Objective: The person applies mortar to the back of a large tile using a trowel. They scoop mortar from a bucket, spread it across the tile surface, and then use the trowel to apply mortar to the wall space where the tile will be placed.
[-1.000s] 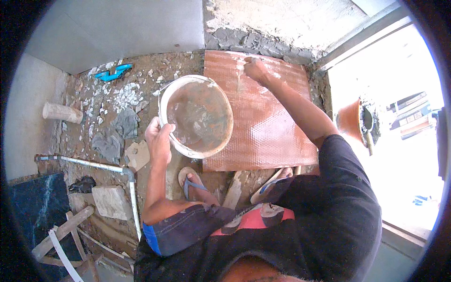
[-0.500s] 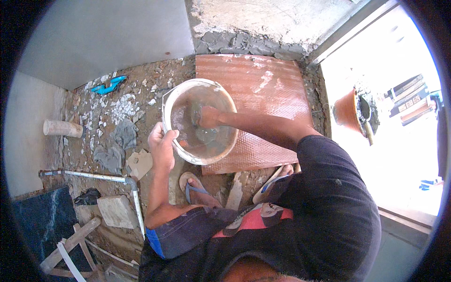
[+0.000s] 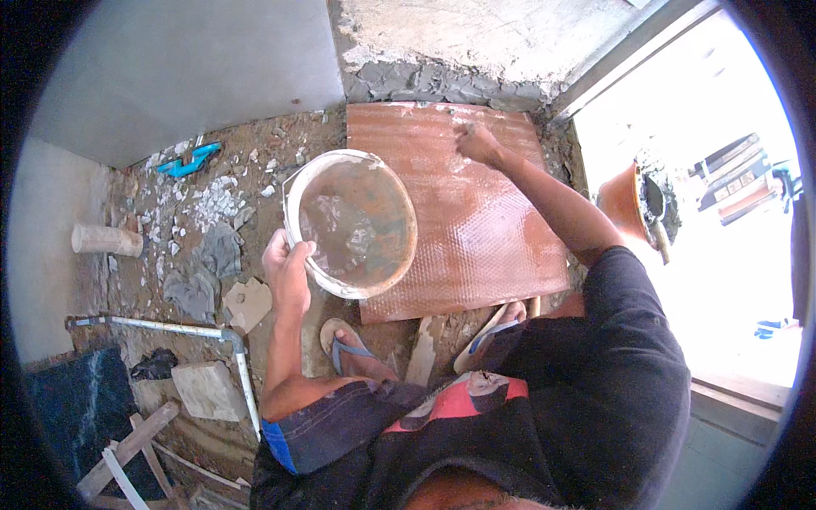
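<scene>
White bucket [image 3: 295, 204] holds brownish water [image 3: 340, 234] — left hand [image 3: 288, 270] grips rim [image 3: 330, 285], right hand [image 3: 480, 146] curled closed.

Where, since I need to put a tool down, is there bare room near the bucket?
The reddish panel looks bare between the bucket, the right forearm and the panel's lower edge. Left of the bucket is crowded: white chips, grey cloth and a flat beige piece.

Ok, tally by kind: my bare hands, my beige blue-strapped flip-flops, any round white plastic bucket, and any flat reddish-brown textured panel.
Bare hands: 2
Flip-flops: 2
White plastic bucket: 1
Reddish-brown textured panel: 1
Total: 6
</scene>
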Action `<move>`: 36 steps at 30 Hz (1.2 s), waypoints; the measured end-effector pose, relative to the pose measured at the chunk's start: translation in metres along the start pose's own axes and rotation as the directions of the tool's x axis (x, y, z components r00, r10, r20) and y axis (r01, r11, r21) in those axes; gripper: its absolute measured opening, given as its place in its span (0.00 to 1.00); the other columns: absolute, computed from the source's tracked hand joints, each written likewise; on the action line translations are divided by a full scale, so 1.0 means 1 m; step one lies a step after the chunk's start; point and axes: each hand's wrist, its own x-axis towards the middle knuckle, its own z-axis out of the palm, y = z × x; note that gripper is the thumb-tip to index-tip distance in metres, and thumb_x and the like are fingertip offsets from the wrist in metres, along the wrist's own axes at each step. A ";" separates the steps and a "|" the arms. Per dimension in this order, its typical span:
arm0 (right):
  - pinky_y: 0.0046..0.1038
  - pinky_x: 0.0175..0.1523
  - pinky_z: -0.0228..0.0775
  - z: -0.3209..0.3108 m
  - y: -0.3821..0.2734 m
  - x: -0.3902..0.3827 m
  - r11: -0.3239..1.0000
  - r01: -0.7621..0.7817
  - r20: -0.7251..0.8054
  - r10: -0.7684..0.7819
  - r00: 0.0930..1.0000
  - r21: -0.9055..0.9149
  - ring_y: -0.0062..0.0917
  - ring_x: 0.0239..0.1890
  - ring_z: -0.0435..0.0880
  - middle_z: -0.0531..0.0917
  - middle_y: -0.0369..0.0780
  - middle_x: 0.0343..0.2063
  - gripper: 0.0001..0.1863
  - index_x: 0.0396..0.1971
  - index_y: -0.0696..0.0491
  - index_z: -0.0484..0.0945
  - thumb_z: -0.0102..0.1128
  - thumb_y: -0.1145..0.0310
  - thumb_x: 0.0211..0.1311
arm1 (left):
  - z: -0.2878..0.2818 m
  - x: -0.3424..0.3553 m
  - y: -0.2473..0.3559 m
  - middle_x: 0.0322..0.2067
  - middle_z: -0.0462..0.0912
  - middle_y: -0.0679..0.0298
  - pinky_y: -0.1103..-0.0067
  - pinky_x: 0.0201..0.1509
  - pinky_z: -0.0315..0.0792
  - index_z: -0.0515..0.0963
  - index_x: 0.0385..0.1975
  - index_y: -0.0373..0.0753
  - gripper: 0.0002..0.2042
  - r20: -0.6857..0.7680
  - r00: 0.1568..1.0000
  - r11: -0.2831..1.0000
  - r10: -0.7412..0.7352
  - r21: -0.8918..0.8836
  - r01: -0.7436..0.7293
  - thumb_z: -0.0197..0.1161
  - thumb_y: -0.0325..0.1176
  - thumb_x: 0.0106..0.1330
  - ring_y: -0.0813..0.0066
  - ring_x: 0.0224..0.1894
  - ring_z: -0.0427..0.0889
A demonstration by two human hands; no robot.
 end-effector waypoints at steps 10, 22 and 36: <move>0.38 0.48 0.75 0.078 -0.164 -0.019 0.928 0.349 0.324 -0.372 0.870 0.129 0.37 0.43 0.84 0.84 0.50 0.39 0.19 0.43 0.57 0.81 0.57 0.64 0.54 | 0.014 0.002 0.002 0.22 0.71 0.72 0.87 0.21 0.63 0.71 0.26 0.38 0.05 0.015 0.999 0.999 -0.045 -0.023 0.046 0.57 0.19 0.58 0.88 0.19 0.66; 0.24 0.24 0.69 0.080 -0.168 -0.027 0.376 -0.601 0.672 -0.085 0.736 0.705 0.19 0.25 0.77 0.78 0.36 0.24 0.14 0.34 0.56 0.76 0.46 0.63 0.71 | 0.004 0.008 -0.009 0.24 0.73 0.72 0.87 0.25 0.60 0.72 0.28 0.37 0.04 0.043 0.998 0.999 -0.040 -0.004 0.040 0.57 0.19 0.57 0.89 0.22 0.66; 0.36 0.40 0.76 -0.001 -0.002 0.023 0.697 -0.267 -0.265 0.555 0.789 0.666 0.28 0.36 0.84 0.85 0.41 0.33 0.12 0.38 0.53 0.84 0.54 0.66 0.61 | -0.014 0.013 -0.005 0.26 0.71 0.73 0.84 0.32 0.65 0.72 0.29 0.38 0.05 -0.022 0.999 1.000 -0.023 0.014 0.023 0.58 0.21 0.56 0.86 0.26 0.67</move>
